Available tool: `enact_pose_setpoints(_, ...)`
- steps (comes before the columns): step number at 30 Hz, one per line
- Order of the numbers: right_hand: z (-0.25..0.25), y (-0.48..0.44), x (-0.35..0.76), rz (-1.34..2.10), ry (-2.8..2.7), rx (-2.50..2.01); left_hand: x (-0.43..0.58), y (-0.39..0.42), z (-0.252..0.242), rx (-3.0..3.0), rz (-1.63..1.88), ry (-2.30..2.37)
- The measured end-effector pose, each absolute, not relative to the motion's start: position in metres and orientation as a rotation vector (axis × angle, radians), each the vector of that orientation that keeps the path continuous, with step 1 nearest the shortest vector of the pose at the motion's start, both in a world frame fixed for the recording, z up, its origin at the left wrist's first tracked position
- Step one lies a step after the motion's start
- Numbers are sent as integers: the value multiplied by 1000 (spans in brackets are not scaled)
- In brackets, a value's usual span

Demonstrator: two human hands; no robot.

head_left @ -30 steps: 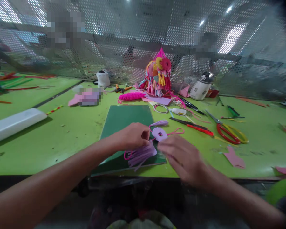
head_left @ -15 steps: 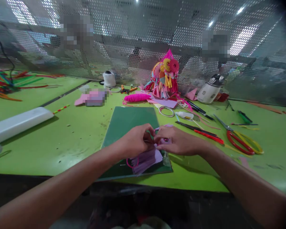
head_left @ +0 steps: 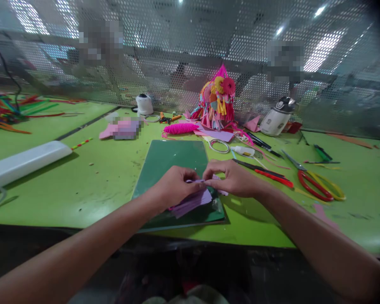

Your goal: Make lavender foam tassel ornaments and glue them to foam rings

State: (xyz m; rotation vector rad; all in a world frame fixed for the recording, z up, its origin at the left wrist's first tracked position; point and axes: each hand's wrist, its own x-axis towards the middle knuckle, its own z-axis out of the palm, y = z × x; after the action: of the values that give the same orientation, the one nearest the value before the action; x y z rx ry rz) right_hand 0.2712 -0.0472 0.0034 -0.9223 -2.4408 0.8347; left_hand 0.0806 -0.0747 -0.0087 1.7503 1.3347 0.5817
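Fringed purple paper (head_left: 193,203) hangs in strips from between my hands, over a green cutting mat (head_left: 177,154). My left hand (head_left: 179,185) pinches the paper's upper edge with thumb and fingers. Opposite it, my right hand (head_left: 232,179) has its thumb and fingertips closed on the same paper, the tips nearly meeting the left ones. A bit of purple paper also shows below the right fingers. A trace of pink cord peeks out by the left edge of the fringe; the rest of the cord is hidden.
Behind the mat lie a pink yarn bundle (head_left: 181,128), a tape roll (head_left: 219,146) and a glue bottle (head_left: 243,151). A tasselled paper ornament (head_left: 218,99) stands further back. Scissors (head_left: 315,185) and a red-handled cutter (head_left: 274,178) lie right. A white power strip (head_left: 28,162) is left.
The pink cord loop beside the fringe has mostly gone from sight. Both hands have shifted slightly, with the fingertips closer together on the paper. The fringe lies higher and flatter.
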Motion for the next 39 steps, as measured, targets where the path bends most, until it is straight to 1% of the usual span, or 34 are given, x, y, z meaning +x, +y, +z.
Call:
enact_pose_setpoints(8,-2,-46,276,711,-2457,-861,80,-70,-21,1544,639,1183)
enact_pose_setpoints(12,4,-54,284,646,-2342,-837,79,-69,-23,1384,640,1148)
enact_pose_setpoints(16,4,-77,292,743,-2386,-940,79,-70,-21,1282,627,1078)
enact_pose_setpoints(23,-27,-124,295,1053,-2240,-1059,79,-71,-19,1070,654,996)
enact_pose_setpoints(26,-29,-136,300,1041,-2239,-1084,77,-68,-19,1073,645,982)
enact_pose_setpoints(31,-8,-113,301,699,-2067,-1107,75,-58,-12,1209,543,986)
enact_pose_setpoints(33,1,-93,295,637,-2102,-1060,75,-53,-10,1263,487,973)
enact_pose_setpoints(36,6,-68,283,740,-2249,-1037,74,-46,-11,1350,442,931)
enact_pose_setpoints(39,0,-55,275,871,-2267,-1090,71,-41,-15,1426,418,893)
